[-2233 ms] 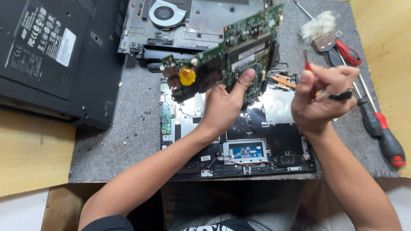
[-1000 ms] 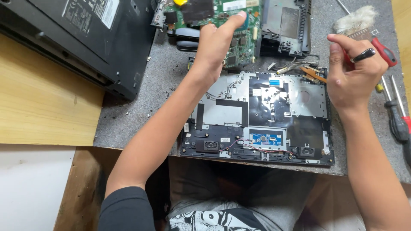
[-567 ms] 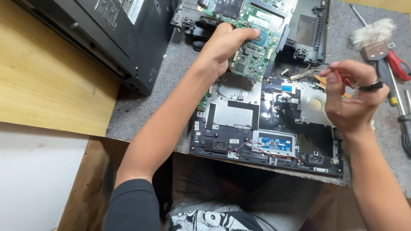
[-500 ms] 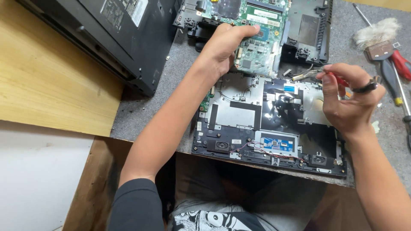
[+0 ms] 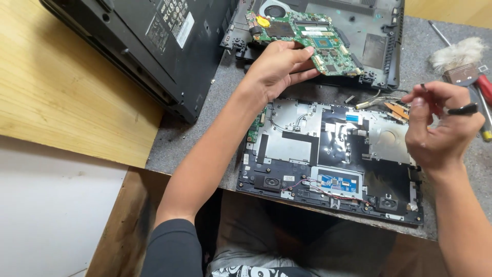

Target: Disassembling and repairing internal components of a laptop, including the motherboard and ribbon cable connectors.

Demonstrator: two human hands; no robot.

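Vs. half a sec ago: left hand (image 5: 279,66) has carried the green circuit board (image 5: 302,41) further back, now over the grey bottom cover (image 5: 379,48) at the rear of the mat; right hand (image 5: 441,125) has lifted slightly off the open laptop base (image 5: 328,159). Laptop base lies flat near the front edge, holding speakers, touchpad board and red/black wires; its board bay is bare. Left hand: fingers closed on the board's near edge, thumb beneath, board tilted. Right hand: closed round a black-handled tool (image 5: 464,109), probably a screwdriver; tip not clear. Brush (image 5: 458,56) just beyond the right hand.
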